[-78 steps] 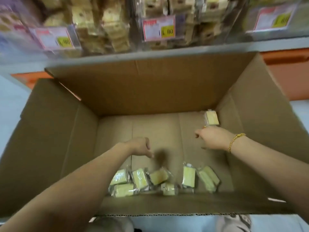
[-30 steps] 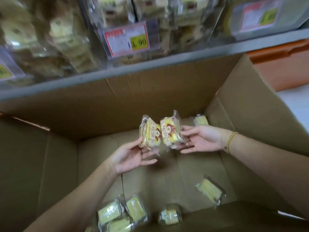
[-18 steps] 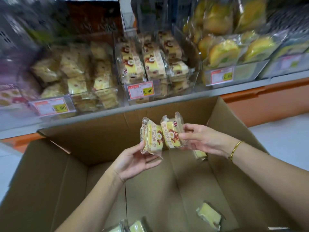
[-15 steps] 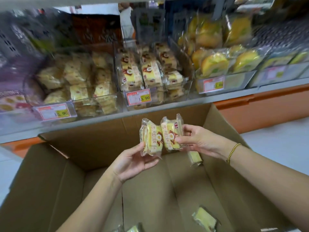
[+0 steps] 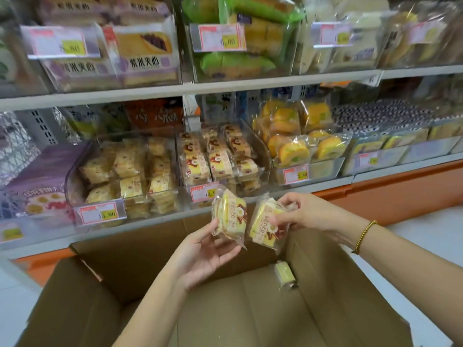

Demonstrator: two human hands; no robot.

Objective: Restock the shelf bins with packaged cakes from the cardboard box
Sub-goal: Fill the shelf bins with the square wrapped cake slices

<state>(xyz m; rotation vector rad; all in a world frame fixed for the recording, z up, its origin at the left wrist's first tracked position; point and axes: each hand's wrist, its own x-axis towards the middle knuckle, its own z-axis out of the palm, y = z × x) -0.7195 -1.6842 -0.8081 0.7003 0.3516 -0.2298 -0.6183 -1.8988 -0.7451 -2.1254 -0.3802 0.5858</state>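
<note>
– Grey shelving (image 5: 155,92) fills the back in two tiers, loaded with wrapped cakes in clear bins. What stands in front of it?
– A brown cardboard box (image 5: 238,309) with its flaps open, just below the lower tier. The part of its floor that shows is mostly bare.
– Which bins are closest?
– Three on the lower tier. The middle bin (image 5: 261,159) holds rows of yellow cakes in red-and-white printed wrappers. The left bin (image 5: 72,176) has paler cakes, and the right bin (image 5: 323,169) has roll cakes.
– And the hands?
– Both are raised over the box, in front of the lower shelf edge. The left hand (image 5: 200,256) is palm up, its fingers and thumb pinching the bottom of the left packet (image 5: 229,216). The right hand (image 5: 308,214) has its fingers clamped on the upper corner of the right packet (image 5: 265,226).
– Do the two packets touch?
– I cannot tell. They sit just beside each other, both tilted, and their wrappers match those in the middle bin.
– Is anything inside the box?
– A lone packet (image 5: 284,274) lies at the far right of the floor, below the right packet.
– What about smaller things?
– There is a gold bead bracelet (image 5: 363,236) on the right wrist. A red-and-yellow price tag (image 5: 201,194) on the middle bin's front is partly hidden by the left packet.
</note>
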